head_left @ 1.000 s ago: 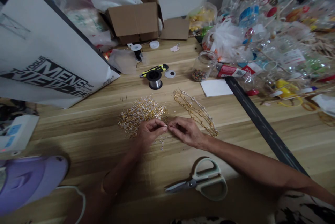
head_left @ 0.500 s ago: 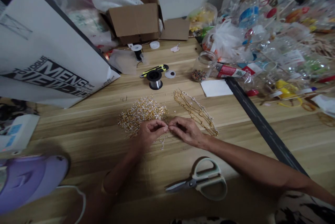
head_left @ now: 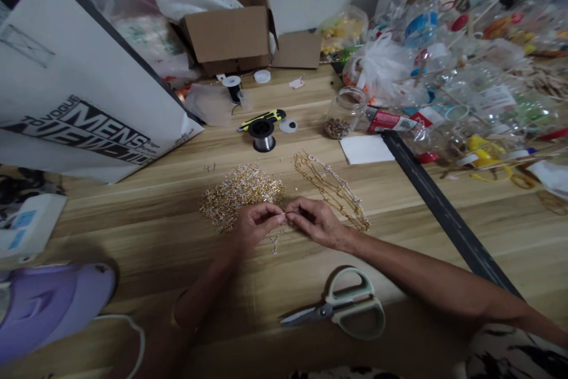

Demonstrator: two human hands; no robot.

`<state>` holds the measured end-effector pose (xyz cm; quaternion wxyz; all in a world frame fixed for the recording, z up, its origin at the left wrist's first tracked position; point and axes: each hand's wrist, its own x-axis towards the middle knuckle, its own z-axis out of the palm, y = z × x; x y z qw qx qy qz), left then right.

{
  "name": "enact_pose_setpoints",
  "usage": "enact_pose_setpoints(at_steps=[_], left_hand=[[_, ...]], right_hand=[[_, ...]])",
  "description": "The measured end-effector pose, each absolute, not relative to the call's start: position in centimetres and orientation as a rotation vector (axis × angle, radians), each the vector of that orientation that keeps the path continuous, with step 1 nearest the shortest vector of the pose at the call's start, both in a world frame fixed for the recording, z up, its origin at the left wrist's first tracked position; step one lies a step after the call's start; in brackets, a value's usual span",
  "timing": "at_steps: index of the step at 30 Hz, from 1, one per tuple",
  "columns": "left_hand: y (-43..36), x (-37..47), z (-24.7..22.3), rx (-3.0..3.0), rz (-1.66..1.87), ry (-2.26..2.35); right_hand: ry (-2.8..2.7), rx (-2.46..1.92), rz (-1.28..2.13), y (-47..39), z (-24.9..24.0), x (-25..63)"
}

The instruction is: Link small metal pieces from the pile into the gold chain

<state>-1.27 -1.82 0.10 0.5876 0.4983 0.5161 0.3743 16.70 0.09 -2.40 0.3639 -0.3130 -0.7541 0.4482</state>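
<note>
My left hand (head_left: 260, 222) and my right hand (head_left: 314, 222) meet fingertip to fingertip, each in a pinch on a tiny thin piece between them, too small to name. Just beyond my left hand lies a pile of gold and silver metal pieces (head_left: 239, 190). Gold and silver chains (head_left: 331, 187) stretch out past my right hand. A short silver chain (head_left: 275, 242) rests on the wood below the fingertips. Nearer to me are scissors (head_left: 350, 302) with pale handles, their blades pointing left.
Behind the pile stand a wire spool (head_left: 262, 135), a yellow-black cutter (head_left: 268, 117) and a bead jar (head_left: 344, 113). A black strip (head_left: 448, 210) crosses the right side. Plastic bottles (head_left: 488, 95) crowd the back right; a white box (head_left: 89, 83) and purple appliance (head_left: 57, 302) are left.
</note>
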Motion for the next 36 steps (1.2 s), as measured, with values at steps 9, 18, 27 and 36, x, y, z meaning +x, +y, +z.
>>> enact_pose_setpoints(at_steps=[9,18,27,36], left_hand=[[-1.7,-1.6,0.1,1.218,0.859,1.154],[-1.8,-1.5,-0.6,1.306,0.879,1.176],[-2.1,-1.4,-0.6,1.489,0.957,1.254],[-2.4,-1.2,-1.0,1.653,0.996,1.308]], right_hand=[[-1.823,-0.797,1.373,0.2,-2.3,16.7],[-1.771,-0.776,1.481,0.3,-2.2,16.7],[-1.741,-0.78,1.505,0.3,-2.0,16.7],[-1.739,-0.781,1.521,0.3,-2.2,16.7]])
